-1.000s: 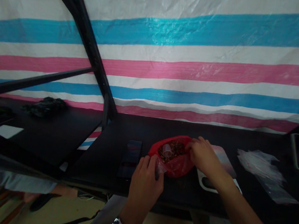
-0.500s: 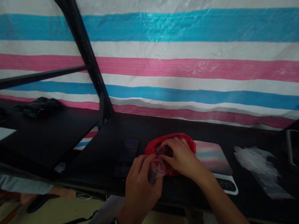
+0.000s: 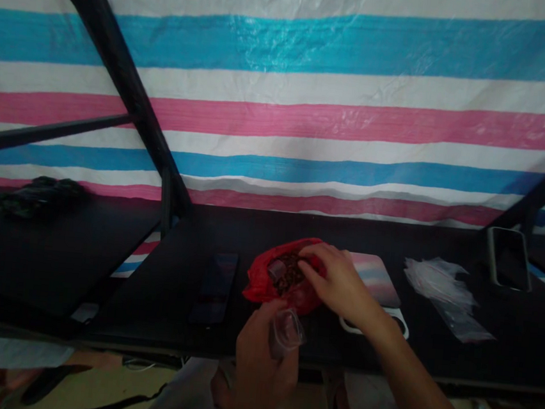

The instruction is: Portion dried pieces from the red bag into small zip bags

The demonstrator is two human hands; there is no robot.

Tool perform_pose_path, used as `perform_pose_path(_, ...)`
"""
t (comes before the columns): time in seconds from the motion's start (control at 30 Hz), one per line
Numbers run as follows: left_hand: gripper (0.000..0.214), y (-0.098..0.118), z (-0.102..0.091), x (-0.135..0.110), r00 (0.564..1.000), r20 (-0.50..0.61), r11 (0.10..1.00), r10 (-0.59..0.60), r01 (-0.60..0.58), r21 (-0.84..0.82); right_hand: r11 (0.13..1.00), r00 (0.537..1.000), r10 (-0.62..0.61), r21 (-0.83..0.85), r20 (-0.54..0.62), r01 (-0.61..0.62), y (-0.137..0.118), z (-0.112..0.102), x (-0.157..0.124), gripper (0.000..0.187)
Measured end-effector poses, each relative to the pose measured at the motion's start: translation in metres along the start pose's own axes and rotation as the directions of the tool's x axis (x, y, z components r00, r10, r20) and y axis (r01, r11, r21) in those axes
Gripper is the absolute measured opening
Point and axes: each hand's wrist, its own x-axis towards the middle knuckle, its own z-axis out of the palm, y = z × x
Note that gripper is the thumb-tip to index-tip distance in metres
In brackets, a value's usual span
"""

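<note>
A: The bench is lying bare behind the red bag, all the way back to the striped tarp. A hand is finding open passage there.

B: Left side is tighter. A dark phone is lying flat near the bag, and the slanting black frame post is coming down at the bench's left corner.

A: To the right, the scale is sitting just beside the bag, with the right hand crossing above it. Further right, clear bags are spreading out, and a propped-up phone is blocking the far corner.
</note>
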Motion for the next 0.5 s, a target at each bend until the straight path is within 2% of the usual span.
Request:
perform_pose_path(0.1,0.018,0.001,0.007,0.004,0.995,0.073,0.998,-0.065,0.066,-0.018,0.990,0.987,0.105,-0.078,-0.121,-0.115,0.031,-0.033,-0.038,0.022)
perform_pose_path(0.17,0.015,0.006,0.010,0.004,0.987,0.157,0.999,-0.025,0.031,-0.032,0.962,0.965,0.190,-0.163,-0.182,-0.221,0.052,-0.048,-0.074,0.022)
perform_pose_path(0.3,0.016,0.019,0.019,-0.006,0.943,0.295,0.988,0.154,-0.157,-0.013,0.904,0.940,0.328,-0.257,-0.091,-0.340,0.074,-0.055,-0.135,0.024)
perform_pose_path(0.37,0.021,0.025,0.025,-0.014,0.920,0.318,0.968,0.228,-0.249,0.027,0.880,0.932,0.355,-0.310,-0.074,-0.360,0.075,-0.054,-0.147,0.025)
perform_pose_path(0.5,0.038,0.035,0.035,-0.033,0.870,0.376,0.930,0.318,-0.363,0.052,0.848,0.927,0.371,-0.387,-0.051,-0.361,0.071,-0.053,-0.147,0.026)
